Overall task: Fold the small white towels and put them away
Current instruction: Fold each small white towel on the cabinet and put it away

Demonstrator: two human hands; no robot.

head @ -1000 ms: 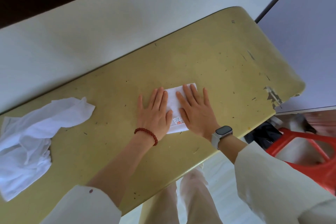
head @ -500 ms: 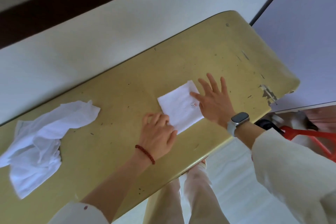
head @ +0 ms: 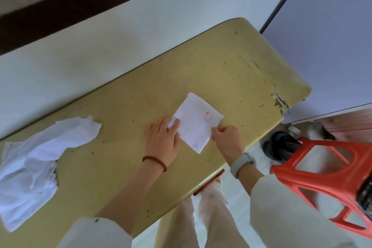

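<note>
Folded towel flat on the yellow counter, near its front edge, label side up. Left hand laid on the towel's left corner, fingers fairly straight and pressing down, probably to pin the folds so the square keeps its shape. Right hand at the towel's right edge, fingers curled, pinching that edge, most likely to lift or slide the square off toward wherever it belongs. Unfolded towels heaped well apart at the counter's left end, crumpled, one corner trailing toward the middle; waiting there within reach for the next fold. No basket, box or drawer visible anywhere, so no telling where finished towels go. Red stool beside the counter on the right, with something dark under it, too blurred to name. Folding of this piece apparently complete, putting away not yet done.
</note>
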